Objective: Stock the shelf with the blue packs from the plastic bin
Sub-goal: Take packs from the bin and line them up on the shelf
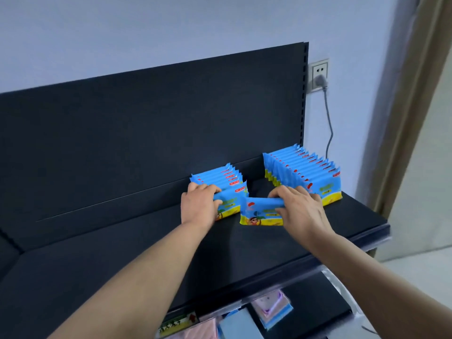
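Observation:
Two rows of blue packs stand upright on the dark shelf [122, 265]: a short left row [220, 178] and a longer right row [300, 170] at the shelf's right end. My left hand [199, 204] grips the front pack of the left row, fingers curled over its top edge. My right hand [299, 209] holds a single blue pack [259, 211] by its top right edge, standing on the shelf in front of the gap between the rows. The plastic bin is not clearly visible.
The shelf's dark back panel [146, 130] rises behind the rows. A wall socket with a grey plug and cable [320, 79] is to the right. Below the shelf edge lie other packs, pink and blue [274, 311]. The shelf's left part is bare.

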`<action>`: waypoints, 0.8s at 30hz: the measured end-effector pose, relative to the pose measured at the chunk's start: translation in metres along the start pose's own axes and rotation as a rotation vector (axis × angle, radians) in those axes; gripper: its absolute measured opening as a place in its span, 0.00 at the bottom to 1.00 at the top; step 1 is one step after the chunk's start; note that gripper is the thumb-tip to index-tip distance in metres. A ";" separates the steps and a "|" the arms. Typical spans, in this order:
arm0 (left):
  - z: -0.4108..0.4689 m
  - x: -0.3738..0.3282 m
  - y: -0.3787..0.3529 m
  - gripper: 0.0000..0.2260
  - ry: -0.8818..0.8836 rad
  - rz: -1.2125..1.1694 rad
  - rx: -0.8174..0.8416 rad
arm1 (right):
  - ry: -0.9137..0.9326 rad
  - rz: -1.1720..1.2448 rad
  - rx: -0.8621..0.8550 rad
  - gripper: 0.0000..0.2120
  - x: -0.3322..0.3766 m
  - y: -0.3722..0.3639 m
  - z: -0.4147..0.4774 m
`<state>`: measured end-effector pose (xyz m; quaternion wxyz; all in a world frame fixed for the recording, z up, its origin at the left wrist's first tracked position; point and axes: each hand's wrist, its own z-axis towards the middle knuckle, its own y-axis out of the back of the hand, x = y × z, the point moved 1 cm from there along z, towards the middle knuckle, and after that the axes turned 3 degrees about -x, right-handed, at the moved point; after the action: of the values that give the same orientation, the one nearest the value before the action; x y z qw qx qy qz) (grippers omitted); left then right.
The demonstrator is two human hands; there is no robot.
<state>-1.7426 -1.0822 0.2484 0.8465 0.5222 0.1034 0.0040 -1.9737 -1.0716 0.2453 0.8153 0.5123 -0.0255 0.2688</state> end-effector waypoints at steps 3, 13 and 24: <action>0.008 -0.002 0.000 0.15 0.011 0.105 -0.062 | 0.073 0.030 0.071 0.12 -0.005 -0.005 0.013; -0.012 0.014 0.000 0.11 0.255 -0.098 -0.259 | 0.280 0.113 0.193 0.14 0.012 -0.037 0.046; -0.039 0.045 -0.003 0.12 0.493 0.155 0.329 | 0.336 -0.010 0.098 0.19 0.045 -0.066 0.074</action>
<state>-1.7062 -1.0436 0.2215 0.6971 0.6420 0.2647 0.1784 -1.8875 -1.1372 0.2402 0.7833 0.4994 0.1269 0.3477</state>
